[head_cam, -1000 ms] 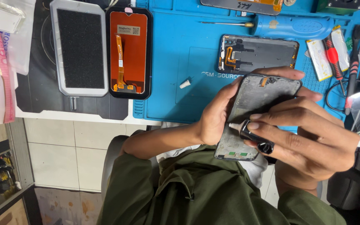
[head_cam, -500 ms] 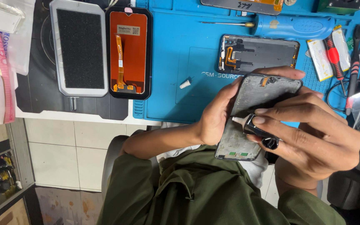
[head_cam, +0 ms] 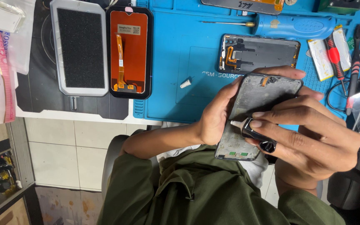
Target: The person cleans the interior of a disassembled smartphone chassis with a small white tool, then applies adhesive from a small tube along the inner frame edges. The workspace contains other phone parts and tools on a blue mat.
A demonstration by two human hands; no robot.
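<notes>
Head view, looking straight down: the grey, open phone frame (head_cam: 258, 114) with its bare inner face up sits above the person's lap, off the near edge of the tabletop (head_cam: 84, 114), well clear of the blue rubber repair mat (head_cam: 176, 54). Left hand (head_cam: 215, 121) cradles it, fingers closed along the left long edge with the thumb wrapping the top, so that grip is clamped on the frame. Right hand (head_cam: 313, 139) comes in from the other side, thumb and forefinger pinched tight on a small black glue tube with a white nozzle (head_cam: 253, 132).

Now the relation that counts: the frame's long axis runs from the camera end, up by the mat, slanting down toward the green-sleeved body. The tube lies across that axis, its nozzle pointing left and its tip sitting at the frame's left rim, right next to the left palm. So the right hand is the working hand, and the rim runs away from the nozzle both up and down.

Up on the mat, untouched: a second dark phone housing with an orange flex cable (head_cam: 258, 53), a blue electric screwdriver (head_cam: 290, 26), an orange-backed display panel (head_cam: 129, 51), and a white-framed pad with black foam (head_cam: 80, 48).
</notes>
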